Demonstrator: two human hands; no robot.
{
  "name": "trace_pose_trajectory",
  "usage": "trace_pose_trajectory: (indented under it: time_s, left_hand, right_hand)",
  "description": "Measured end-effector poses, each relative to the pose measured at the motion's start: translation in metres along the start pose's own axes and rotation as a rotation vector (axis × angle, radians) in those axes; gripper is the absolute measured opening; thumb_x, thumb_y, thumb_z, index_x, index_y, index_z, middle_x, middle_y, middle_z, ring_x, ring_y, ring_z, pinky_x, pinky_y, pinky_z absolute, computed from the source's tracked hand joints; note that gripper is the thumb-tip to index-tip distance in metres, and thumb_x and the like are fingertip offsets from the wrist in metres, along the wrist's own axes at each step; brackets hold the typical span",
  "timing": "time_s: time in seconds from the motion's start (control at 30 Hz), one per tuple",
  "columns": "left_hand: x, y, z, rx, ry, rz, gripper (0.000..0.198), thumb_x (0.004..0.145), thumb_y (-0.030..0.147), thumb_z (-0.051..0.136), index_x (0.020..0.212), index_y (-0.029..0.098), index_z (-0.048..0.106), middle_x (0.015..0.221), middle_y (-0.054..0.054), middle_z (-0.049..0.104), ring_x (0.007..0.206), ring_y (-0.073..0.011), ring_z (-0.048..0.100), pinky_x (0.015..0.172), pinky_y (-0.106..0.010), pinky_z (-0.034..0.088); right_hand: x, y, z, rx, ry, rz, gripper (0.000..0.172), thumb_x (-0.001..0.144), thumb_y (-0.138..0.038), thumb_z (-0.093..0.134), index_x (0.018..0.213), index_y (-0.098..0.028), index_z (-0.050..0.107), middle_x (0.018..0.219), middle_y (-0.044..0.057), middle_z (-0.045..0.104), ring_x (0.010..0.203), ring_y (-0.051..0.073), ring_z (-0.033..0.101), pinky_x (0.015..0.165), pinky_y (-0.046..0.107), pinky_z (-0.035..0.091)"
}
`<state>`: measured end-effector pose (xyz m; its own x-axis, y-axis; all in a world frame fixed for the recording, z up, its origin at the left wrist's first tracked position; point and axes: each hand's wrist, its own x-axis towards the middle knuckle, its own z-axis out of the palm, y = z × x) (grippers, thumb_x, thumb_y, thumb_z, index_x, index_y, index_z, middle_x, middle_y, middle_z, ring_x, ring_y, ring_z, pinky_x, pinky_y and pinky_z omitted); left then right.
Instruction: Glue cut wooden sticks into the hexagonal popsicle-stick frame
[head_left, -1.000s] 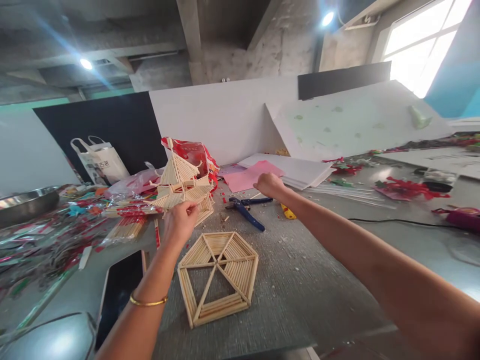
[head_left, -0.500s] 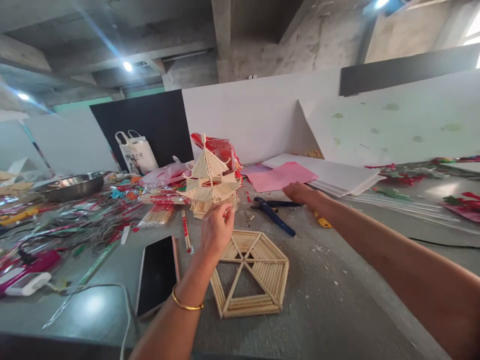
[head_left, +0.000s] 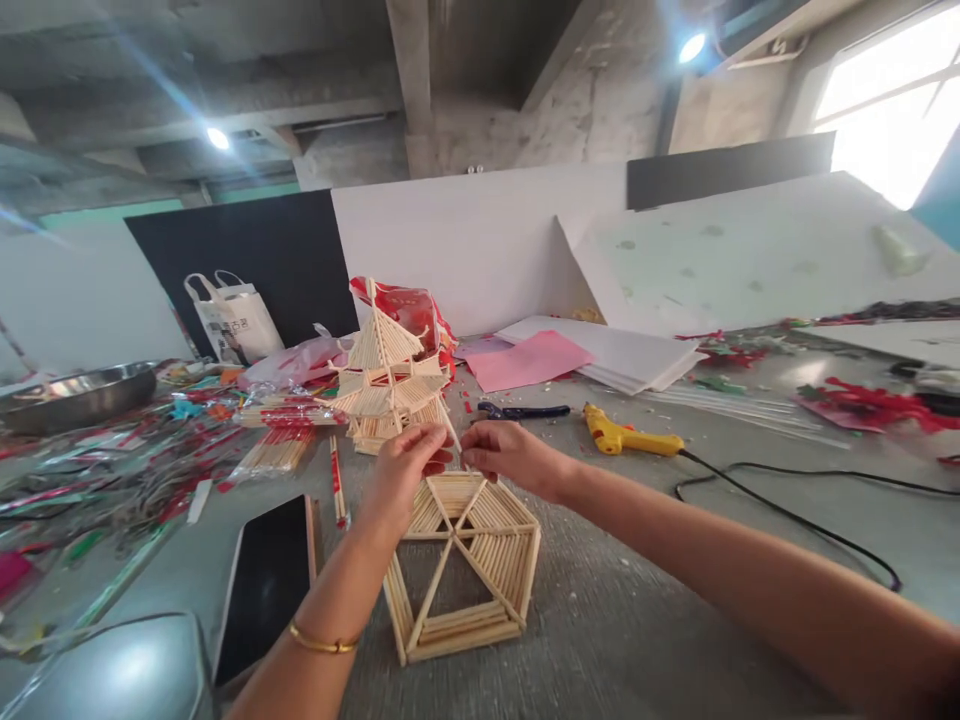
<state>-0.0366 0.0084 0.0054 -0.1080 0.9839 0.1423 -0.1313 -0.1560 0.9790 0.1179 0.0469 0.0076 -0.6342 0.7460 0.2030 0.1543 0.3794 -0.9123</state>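
Note:
My left hand (head_left: 409, 465) is closed in a pinch near the far edge of a flat polygonal frame of wooden sticks (head_left: 469, 630); what it pinches is too small to make out. Beside it, my right hand (head_left: 499, 448) has its fingers closed on a thin pale stick (head_left: 454, 432) that slants up between the two hands. Some wedges of the frame are filled with sticks, others are open. Behind my hands stands a tiered stick pagoda (head_left: 386, 375).
A black phone (head_left: 268, 580) lies left of the frame. Blue-handled pliers (head_left: 525, 411) and a yellow glue gun (head_left: 630, 435) with a black cord lie beyond my right forearm. Pink paper (head_left: 532, 360), white boards, stick bundles (head_left: 274, 452) and a metal bowl (head_left: 82, 395) are farther back.
My right hand has come back from beside the pliers to meet my left hand. The pliers now lie differently, farther from me. The view has swung right, showing the whole glue gun.

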Motion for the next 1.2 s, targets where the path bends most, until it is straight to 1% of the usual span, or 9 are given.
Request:
trace_pose_trajectory:
  time_s: [0.13,0.2,0.33,0.43,0.53,0.7,0.9,1.07,1.2]
  left_hand:
    - [-0.003,-0.003,0.004,-0.065,-0.043,-0.036,0.022,0.061,0.031,0.071,0.072,0.012,0.066,0.064,-0.001,0.061,0.056,-0.0077,0.053,0.054,-0.020,0.041]
    - [-0.002,-0.005,0.002,-0.121,-0.034,-0.081,0.020,0.060,0.029,0.072,0.070,0.012,0.066,0.058,0.001,0.058,0.053,-0.0065,0.050,0.052,-0.018,0.039]
    - [0.001,-0.009,-0.003,-0.157,-0.111,-0.168,0.019,0.060,0.027,0.072,0.069,0.011,0.067,0.057,0.000,0.057,0.047,-0.0045,0.046,0.046,-0.017,0.034]
    - [0.000,-0.011,-0.003,-0.101,-0.225,-0.208,0.020,0.060,0.027,0.073,0.070,0.010,0.068,0.059,-0.001,0.058,0.046,-0.0038,0.045,0.044,-0.017,0.031]
    - [-0.002,-0.012,-0.001,-0.054,-0.311,-0.230,0.020,0.060,0.028,0.073,0.071,0.012,0.068,0.059,0.000,0.058,0.047,-0.0035,0.043,0.045,-0.017,0.031]
    - [-0.002,-0.008,-0.004,0.255,-0.367,-0.163,0.025,0.065,0.037,0.067,0.074,0.014,0.068,0.062,-0.001,0.059,0.052,-0.0064,0.046,0.050,-0.020,0.033]
    - [0.000,0.006,-0.017,0.809,-0.058,0.279,0.033,0.078,0.044,0.050,0.085,0.016,0.066,0.070,-0.002,0.064,0.058,-0.0109,0.054,0.059,-0.024,0.040]
    - [-0.005,0.010,-0.015,0.907,-0.154,0.321,0.029,0.078,0.040,0.050,0.082,0.017,0.067,0.068,-0.002,0.065,0.057,-0.0099,0.053,0.057,-0.023,0.038]
    - [-0.016,0.017,-0.010,0.981,-0.367,0.271,0.025,0.076,0.037,0.052,0.075,0.018,0.067,0.061,0.001,0.062,0.054,-0.0088,0.048,0.053,-0.022,0.035]
  right_hand:
    - [-0.002,0.008,0.003,0.051,-0.044,0.030,0.016,0.074,-0.030,0.054,0.073,-0.014,0.051,0.058,-0.005,0.047,0.046,0.005,0.038,0.045,0.019,0.033]
    - [-0.001,0.012,-0.002,-0.069,0.053,-0.009,0.015,0.077,-0.029,0.052,0.074,-0.014,0.052,0.058,-0.004,0.048,0.048,0.007,0.041,0.047,0.020,0.036]
    - [-0.004,0.013,-0.018,-0.572,0.336,-0.443,0.016,0.079,-0.012,0.047,0.090,-0.012,0.059,0.086,0.007,0.059,0.078,0.014,0.053,0.071,0.028,0.043]
    - [-0.008,0.009,-0.024,-0.840,0.238,-0.782,0.026,0.085,-0.009,0.041,0.104,-0.015,0.058,0.106,0.009,0.059,0.097,0.016,0.049,0.085,0.032,0.039]
    - [-0.011,0.005,-0.026,-1.049,0.111,-0.912,0.022,0.090,-0.016,0.041,0.103,-0.015,0.058,0.100,0.007,0.062,0.093,0.017,0.049,0.083,0.032,0.038]
    - [-0.020,0.000,-0.024,-1.206,0.013,-0.853,0.027,0.093,-0.016,0.034,0.085,-0.013,0.059,0.075,0.005,0.059,0.073,0.015,0.045,0.070,0.029,0.036]
    - [-0.061,-0.009,-0.007,-1.054,-0.069,-0.547,0.025,0.088,-0.021,0.046,0.068,-0.015,0.059,0.067,0.003,0.056,0.069,0.012,0.047,0.066,0.025,0.036]
    - [-0.085,-0.012,0.009,-0.972,-0.164,-0.373,0.023,0.086,-0.019,0.048,0.066,-0.015,0.060,0.069,0.002,0.055,0.066,0.009,0.047,0.060,0.021,0.034]
    - [-0.089,-0.012,0.009,-1.021,-0.203,-0.372,0.022,0.086,-0.016,0.046,0.067,-0.015,0.059,0.071,0.002,0.054,0.067,0.010,0.046,0.062,0.022,0.034]
